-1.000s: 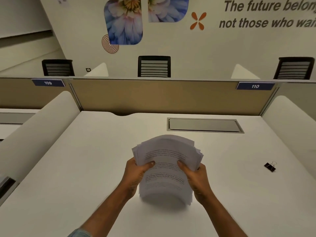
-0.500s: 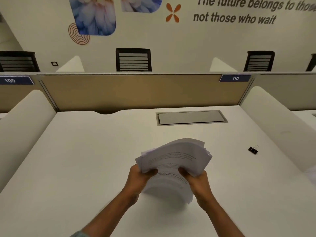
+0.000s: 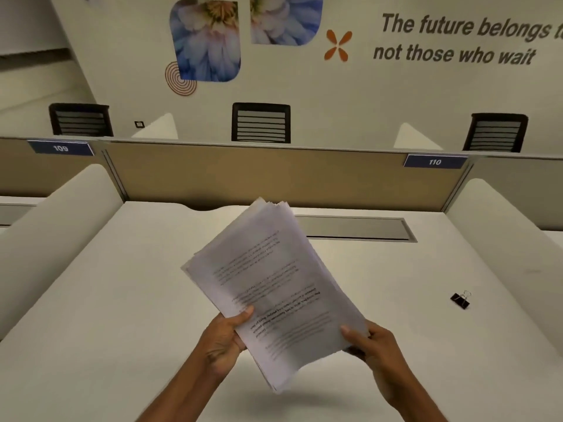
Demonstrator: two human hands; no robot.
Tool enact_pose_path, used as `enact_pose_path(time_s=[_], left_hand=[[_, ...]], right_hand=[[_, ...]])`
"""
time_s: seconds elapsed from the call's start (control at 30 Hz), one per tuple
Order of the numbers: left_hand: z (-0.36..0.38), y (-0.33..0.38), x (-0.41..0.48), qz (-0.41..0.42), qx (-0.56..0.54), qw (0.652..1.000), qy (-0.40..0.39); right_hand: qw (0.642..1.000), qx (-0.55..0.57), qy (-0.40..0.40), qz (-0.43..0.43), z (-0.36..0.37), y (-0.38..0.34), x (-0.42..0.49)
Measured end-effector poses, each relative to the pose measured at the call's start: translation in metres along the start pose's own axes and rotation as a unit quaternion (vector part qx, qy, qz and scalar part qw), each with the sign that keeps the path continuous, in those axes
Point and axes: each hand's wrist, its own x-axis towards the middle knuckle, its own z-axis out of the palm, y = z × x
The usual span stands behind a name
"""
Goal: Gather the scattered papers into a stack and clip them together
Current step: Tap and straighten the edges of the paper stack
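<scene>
A thick stack of printed white papers [image 3: 271, 284] is held up above the white desk [image 3: 106, 300], turned so one corner points away from me. My left hand [image 3: 227, 336] grips the stack's left lower edge, thumb on top. My right hand [image 3: 370, 342] grips the right lower edge, thumb on the top sheet. The sheets' edges are slightly uneven at the far corner. A black binder clip [image 3: 460, 300] lies on the desk to the right, well apart from both hands.
A grey cable hatch [image 3: 359, 228] is set into the desk behind the stack. A tan partition [image 3: 213, 175] closes the back, with white rounded dividers at the left [image 3: 51, 226] and right [image 3: 505, 226]. Black chairs stand beyond the partition.
The stack, bent and held low over the desk a second ago, has been lifted, straightened and rotated. Both hands have moved to its lower edges. The clip has stayed put.
</scene>
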Motion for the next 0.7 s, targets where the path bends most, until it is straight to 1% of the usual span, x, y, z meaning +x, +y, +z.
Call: enact_pose_path(time_s=[0.07, 0.1, 0.13, 0.17, 0.23, 0.3, 0.37, 0.43, 0.5, 0.53, 0.6, 0.7], left_hand=[[0.008, -0.013, -0.005, -0.025, -0.065, 0.998, -0.004], [0.012, -0.020, -0.007, -0.035, -0.088, 0.995, -0.004], [0.015, -0.027, -0.010, -0.043, -0.101, 0.994, -0.001], [0.018, -0.033, -0.013, -0.048, -0.106, 0.993, 0.004], [0.022, -0.044, -0.017, -0.057, -0.111, 0.992, 0.015], [0.022, -0.047, -0.018, -0.054, -0.122, 0.990, 0.035], [0.017, -0.039, -0.016, -0.023, -0.128, 0.990, 0.058], [0.003, -0.021, -0.013, 0.032, -0.124, 0.989, 0.077], [-0.011, 0.003, -0.012, 0.080, -0.086, 0.990, 0.076], [-0.016, 0.015, -0.012, 0.095, -0.043, 0.992, 0.075], [-0.025, 0.039, -0.012, 0.113, 0.076, 0.988, 0.076], [-0.034, 0.066, -0.007, 0.123, 0.211, 0.967, 0.066]], right_hand=[[0.992, 0.121, -0.002, 0.022, -0.004, -0.003, 0.005], [0.985, 0.168, -0.001, 0.032, -0.004, -0.004, 0.006], [0.981, 0.190, -0.006, 0.041, -0.003, -0.005, 0.005], [0.981, 0.189, -0.016, 0.050, 0.000, -0.006, 0.004], [0.989, 0.137, -0.029, 0.056, 0.008, -0.007, 0.001], [0.997, 0.076, -0.019, 0.029, 0.014, -0.007, 0.001], [0.999, 0.051, -0.001, -0.006, 0.013, -0.011, 0.007], [0.999, 0.042, 0.007, -0.032, 0.009, -0.019, 0.013], [0.997, 0.036, 0.004, -0.061, 0.004, -0.027, 0.018], [0.997, 0.032, 0.002, -0.074, 0.002, -0.031, 0.020], [0.995, 0.022, 0.003, -0.095, 0.001, -0.035, 0.025], [0.993, -0.007, -0.003, -0.117, 0.006, -0.038, 0.029]])
